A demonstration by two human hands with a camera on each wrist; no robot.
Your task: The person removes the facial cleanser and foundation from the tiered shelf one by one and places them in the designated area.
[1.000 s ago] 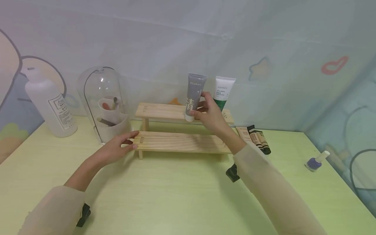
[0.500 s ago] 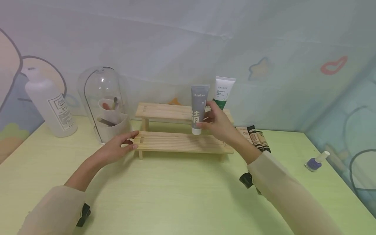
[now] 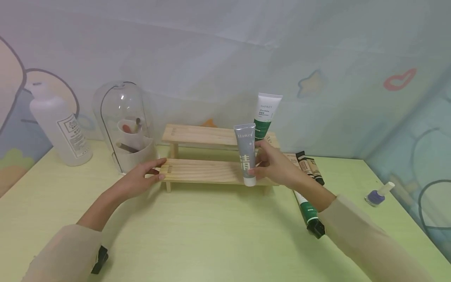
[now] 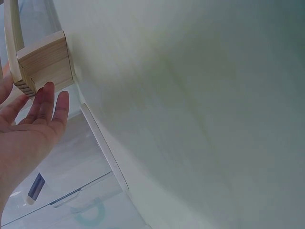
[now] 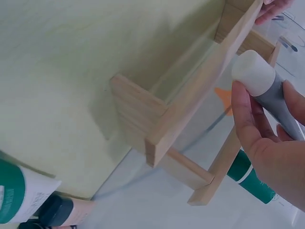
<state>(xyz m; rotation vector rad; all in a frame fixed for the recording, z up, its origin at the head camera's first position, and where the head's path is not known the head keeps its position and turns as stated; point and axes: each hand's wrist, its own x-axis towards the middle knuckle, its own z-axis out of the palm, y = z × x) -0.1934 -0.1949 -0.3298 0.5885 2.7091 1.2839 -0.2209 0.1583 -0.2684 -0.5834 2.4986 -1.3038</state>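
My right hand (image 3: 278, 164) grips a grey squeeze tube (image 3: 246, 143), its white cap (image 5: 253, 72) pointing down. In the head view the tube overlaps the right part of the lower tier of a two-step wooden stand (image 3: 204, 171). A white-and-green tube (image 3: 266, 111) stands cap-down at the right of the upper tier, its base hidden behind my right hand. At the lower tier's left end, my left hand (image 3: 135, 182) holds the board between thumb and fingers. The left wrist view shows its fingertips (image 4: 49, 88) against the wood.
Left of the stand are a clear dome (image 3: 121, 98) over a white holder (image 3: 137, 158) with small tools, and a white bottle (image 3: 60, 121). Several tubes (image 3: 315, 170) lie on the right, another green-and-white tube (image 3: 308, 211) near my right wrist. Purple nail polish (image 3: 376, 197) sits farther right.
My right hand has brought the grey tube down and right, from in front of the upper tier to the lower one. The lying green-and-white tube has come into sight. My left hand stays put.
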